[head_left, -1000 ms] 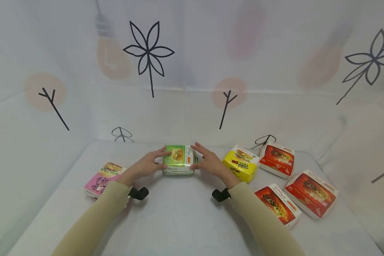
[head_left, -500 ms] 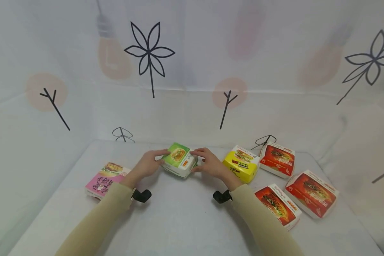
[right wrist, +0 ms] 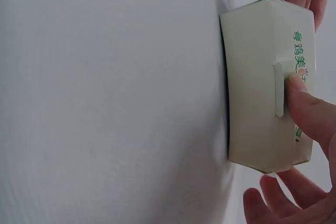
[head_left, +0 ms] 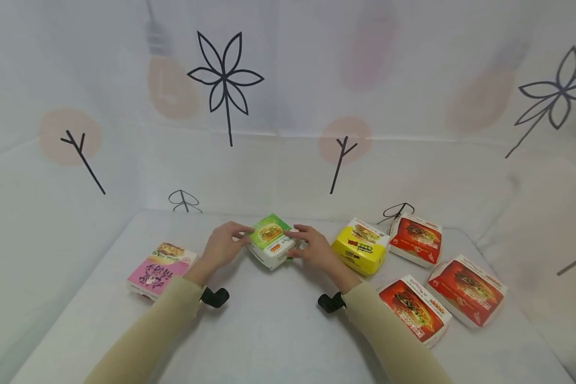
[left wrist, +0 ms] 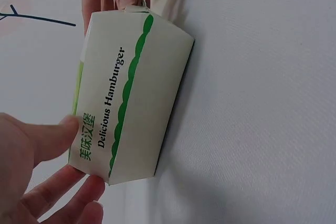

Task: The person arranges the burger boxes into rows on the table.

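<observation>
A green and white hamburger box [head_left: 273, 245] sits on the white-covered table between both hands, turned cornerwise in the head view. My left hand [head_left: 221, 249] holds its left end; in the left wrist view the thumb lies on the side printed "Delicious Hamburger" and the fingers bend round the end. On the other side my right hand [head_left: 318, 252] grips the box. The right wrist view shows that thumb beside a small white tab [right wrist: 279, 90] on the side wall, with fingers at the end. The lid looks closed.
To the left lies a pink burger box [head_left: 156, 271], near the left forearm. A yellow box [head_left: 362, 247] stands just right of the right hand. Several red boxes [head_left: 416, 240] lie farther right, one beside the right sleeve. A patterned white cloth [head_left: 278, 176] hangs behind the table.
The green and white box has turned clockwise as seen from above, from square-on to cornerwise. Both hands have stayed at its sides, with small shifts of the fingers.
</observation>
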A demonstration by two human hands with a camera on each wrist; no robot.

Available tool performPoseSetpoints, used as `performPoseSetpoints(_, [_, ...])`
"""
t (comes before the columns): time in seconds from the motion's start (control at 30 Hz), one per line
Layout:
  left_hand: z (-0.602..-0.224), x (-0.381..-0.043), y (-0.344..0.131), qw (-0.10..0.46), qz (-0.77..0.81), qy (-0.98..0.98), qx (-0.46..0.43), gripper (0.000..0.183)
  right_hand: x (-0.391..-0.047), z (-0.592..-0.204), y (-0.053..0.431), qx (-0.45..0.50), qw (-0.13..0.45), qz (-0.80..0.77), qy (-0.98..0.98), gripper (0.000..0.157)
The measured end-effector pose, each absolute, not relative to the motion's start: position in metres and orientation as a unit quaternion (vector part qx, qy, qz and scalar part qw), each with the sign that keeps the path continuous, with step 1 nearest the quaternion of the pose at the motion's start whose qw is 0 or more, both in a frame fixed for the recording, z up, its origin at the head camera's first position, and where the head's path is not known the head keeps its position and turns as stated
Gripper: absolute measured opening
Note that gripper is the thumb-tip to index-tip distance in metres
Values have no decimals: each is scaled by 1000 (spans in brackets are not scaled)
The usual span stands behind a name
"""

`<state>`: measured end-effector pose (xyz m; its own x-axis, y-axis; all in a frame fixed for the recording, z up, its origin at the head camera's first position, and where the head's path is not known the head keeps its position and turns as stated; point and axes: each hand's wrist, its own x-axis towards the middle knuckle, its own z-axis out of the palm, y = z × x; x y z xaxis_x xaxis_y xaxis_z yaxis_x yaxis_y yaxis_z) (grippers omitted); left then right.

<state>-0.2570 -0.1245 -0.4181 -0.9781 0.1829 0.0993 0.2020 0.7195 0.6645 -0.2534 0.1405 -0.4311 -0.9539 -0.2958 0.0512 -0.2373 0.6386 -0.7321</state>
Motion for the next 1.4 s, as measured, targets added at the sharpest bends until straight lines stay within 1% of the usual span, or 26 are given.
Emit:
performPoseSetpoints(0.2, [-416, -257, -124, -12, -351, -927, -128, 55, -252, -437, 136, -118, 29, -451, 884, 54])
performPoseSetpoints(0.4, [-417, -256, -117, -51, -323, -929, -173, 87, -250, -436, 132, -130, 8, -422, 897, 55])
performPoseSetpoints(0.53, [-419, -253, -109, -60, -304, -933, -182, 97, -246, -437, 130, -135, 18, -422, 897, 60])
performPoseSetpoints(0.67, [-421, -252, -105, -50, -296, -937, -180, 98, -242, -438, 129, -140, 33, -448, 882, 62])
performPoseSetpoints(0.77, [-420, -252, -105, -47, -296, -937, -179, 96, -241, -438, 129, -141, 32, -455, 879, 60])
performPoseSetpoints(1.1, [-422, -251, -102, -53, -282, -944, -161, 92, -240, -441, 126, -111, 5, -444, 889, 48])
performPoseSetpoints(1.4, [-421, -245, -101, -33, -272, -949, -153, 79, -236, -444, 118, -94, -23, -453, 886, 49])
